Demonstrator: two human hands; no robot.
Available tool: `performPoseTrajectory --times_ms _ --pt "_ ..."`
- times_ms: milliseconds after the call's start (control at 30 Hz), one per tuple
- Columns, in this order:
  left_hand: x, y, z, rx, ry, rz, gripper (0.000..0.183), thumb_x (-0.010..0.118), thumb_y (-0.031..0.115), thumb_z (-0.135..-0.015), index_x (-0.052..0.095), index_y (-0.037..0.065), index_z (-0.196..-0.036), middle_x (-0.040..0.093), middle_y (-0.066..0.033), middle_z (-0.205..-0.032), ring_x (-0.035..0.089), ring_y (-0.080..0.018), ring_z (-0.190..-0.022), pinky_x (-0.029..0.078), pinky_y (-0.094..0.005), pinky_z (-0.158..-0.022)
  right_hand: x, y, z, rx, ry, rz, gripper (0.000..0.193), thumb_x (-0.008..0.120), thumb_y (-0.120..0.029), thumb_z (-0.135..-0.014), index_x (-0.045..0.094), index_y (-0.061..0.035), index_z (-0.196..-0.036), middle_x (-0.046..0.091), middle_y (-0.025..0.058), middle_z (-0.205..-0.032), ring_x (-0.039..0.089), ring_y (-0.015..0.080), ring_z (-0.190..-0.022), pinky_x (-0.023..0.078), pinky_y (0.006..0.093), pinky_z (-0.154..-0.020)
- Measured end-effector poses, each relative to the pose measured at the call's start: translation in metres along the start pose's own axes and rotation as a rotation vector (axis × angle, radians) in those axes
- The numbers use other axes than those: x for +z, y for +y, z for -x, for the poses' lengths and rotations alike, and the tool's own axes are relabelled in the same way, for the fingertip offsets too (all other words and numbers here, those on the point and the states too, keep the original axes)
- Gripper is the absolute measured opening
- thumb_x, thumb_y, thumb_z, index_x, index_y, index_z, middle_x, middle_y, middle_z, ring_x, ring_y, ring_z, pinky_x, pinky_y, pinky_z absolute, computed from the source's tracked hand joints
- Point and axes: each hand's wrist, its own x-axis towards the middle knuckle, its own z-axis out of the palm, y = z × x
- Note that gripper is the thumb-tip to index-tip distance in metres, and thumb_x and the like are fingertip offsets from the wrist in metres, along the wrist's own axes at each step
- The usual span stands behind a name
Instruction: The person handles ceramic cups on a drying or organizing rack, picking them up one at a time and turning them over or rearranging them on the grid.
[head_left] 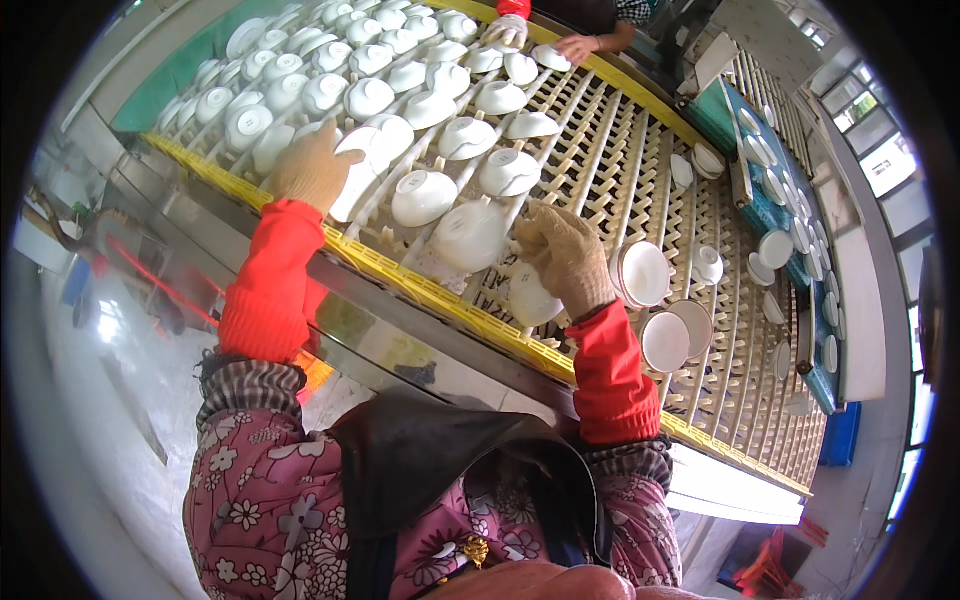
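White bowl (533,298) beside the right hand's (566,254) curled fingers looks slick and chippable, so cup its sides; left hand's (312,170) half-spread, can't tell either's grip.

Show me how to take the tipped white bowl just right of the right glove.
Grip the white bowl by its exposed rim, probably best from the right: its open mouth faces that way, while the right hand sits close on its left.
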Motion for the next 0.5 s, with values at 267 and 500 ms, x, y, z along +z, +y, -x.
performPoseTrajectory --times_ms 267,500 --pt "0.027 0.036 0.042 0.790 0.139 0.240 0.081 0.082 0.046 -0.080 0.054 0.002 -0.143 0.061 -0.0188 -0.138 0.057 -0.0368 -0.126 0.047 -0.0439 -0.108 -0.034 -0.073 0.082 0.098 0.453 0.814 0.049 0.075 -0.039 -0.083 0.068 0.0000 -0.112 0.071 0.0220 -0.088 0.070 0.0399 -0.081 0.056 0.0477 -0.078" --pt "0.074 0.135 0.118 1.089 -0.102 0.037 0.098 0.082 0.056 -0.072 0.044 0.007 -0.149 0.057 -0.0184 -0.131 0.064 -0.0397 -0.112 0.052 -0.0461 -0.095 -0.050 -0.041 0.106 0.449 0.411 0.846 0.052 0.072 -0.049 -0.084 0.072 0.0010 -0.099 0.070 0.0243 -0.089 0.069 0.0421 -0.086 0.053 0.0499 -0.080"
